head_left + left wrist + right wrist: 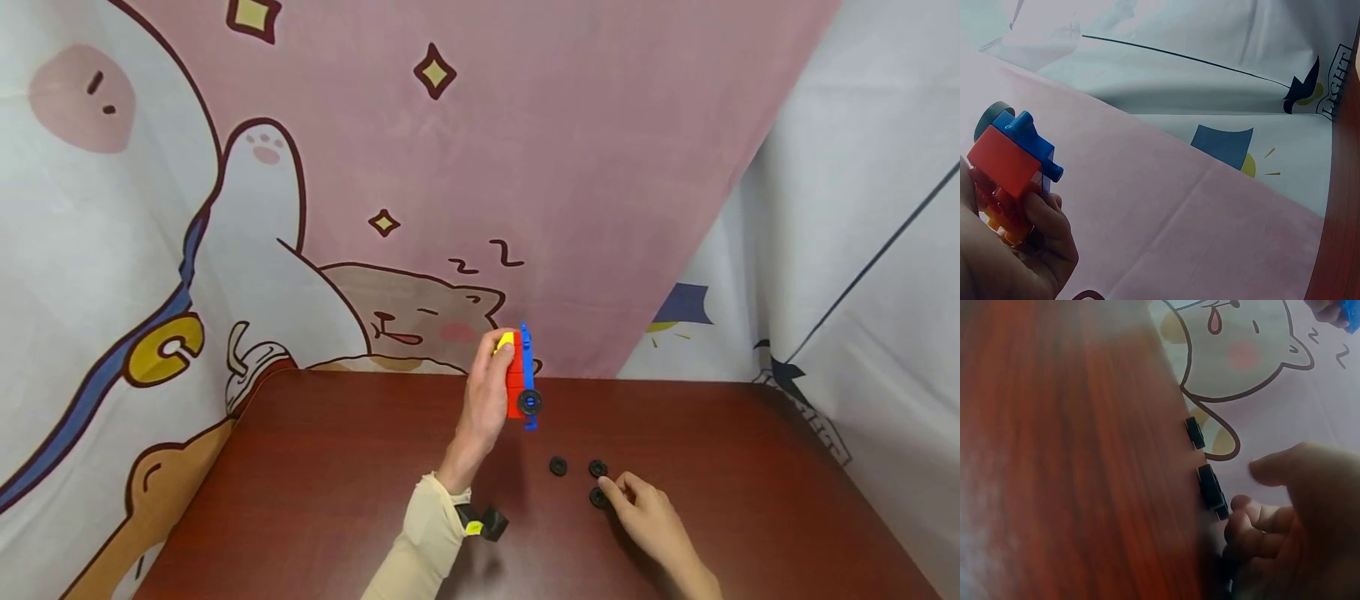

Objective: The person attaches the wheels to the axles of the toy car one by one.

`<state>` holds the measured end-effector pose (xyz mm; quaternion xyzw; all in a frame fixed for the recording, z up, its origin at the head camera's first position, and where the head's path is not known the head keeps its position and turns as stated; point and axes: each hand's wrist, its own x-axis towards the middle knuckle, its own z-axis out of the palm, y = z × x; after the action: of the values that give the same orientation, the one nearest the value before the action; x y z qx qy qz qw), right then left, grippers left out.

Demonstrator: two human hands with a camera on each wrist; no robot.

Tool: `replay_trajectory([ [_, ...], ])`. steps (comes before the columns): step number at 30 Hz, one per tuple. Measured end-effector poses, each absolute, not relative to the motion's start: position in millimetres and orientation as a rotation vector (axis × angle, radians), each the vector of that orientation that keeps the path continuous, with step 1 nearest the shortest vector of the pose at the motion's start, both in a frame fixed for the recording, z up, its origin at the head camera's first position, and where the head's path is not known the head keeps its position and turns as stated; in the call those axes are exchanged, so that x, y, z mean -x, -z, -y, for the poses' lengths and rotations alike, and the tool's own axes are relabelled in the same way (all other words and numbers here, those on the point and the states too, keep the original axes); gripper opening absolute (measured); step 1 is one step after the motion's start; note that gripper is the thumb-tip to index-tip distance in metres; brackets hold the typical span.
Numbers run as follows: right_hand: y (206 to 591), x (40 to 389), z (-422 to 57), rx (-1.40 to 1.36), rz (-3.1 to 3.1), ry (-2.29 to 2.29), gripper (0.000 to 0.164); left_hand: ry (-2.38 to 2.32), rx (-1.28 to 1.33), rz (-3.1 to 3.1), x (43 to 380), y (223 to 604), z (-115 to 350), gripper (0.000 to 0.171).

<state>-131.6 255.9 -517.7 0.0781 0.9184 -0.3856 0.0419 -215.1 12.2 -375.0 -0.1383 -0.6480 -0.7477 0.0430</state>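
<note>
My left hand [487, 396] grips a toy car [515, 375] of red, yellow and blue building blocks, held up above the table on its end. One black wheel [529, 402] is mounted on the car's blue base. In the left wrist view, the fingers wrap around the red and orange-yellow blocks [1005, 161]. My right hand [651, 515] is low over the table beside loose black wheels, its thumb and fingers apart with nothing between them. Its fingertips are right at the nearest wheel [597, 497]. Another wheel [597, 468] lies just behind that one.
A third loose wheel [558, 466] lies further left on the dark red-brown table [330, 500]. Behind the table hangs a cloth [600, 167] printed with cartoon animals. A black wrist device [487, 523] is strapped over the left sleeve.
</note>
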Motion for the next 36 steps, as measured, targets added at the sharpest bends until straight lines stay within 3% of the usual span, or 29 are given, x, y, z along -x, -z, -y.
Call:
replay_trajectory([
  [14,517.4,135.1,-248.3,-0.206,-2.920,0.766,0.057,2.349,0.477,1.954,212.9,375.6,-17.0,0.034],
  [36,515.7,138.4,-240.3,-0.172,-2.986,0.582,0.052,2.266,0.467,2.065,206.2,376.9,-23.4,0.033],
])
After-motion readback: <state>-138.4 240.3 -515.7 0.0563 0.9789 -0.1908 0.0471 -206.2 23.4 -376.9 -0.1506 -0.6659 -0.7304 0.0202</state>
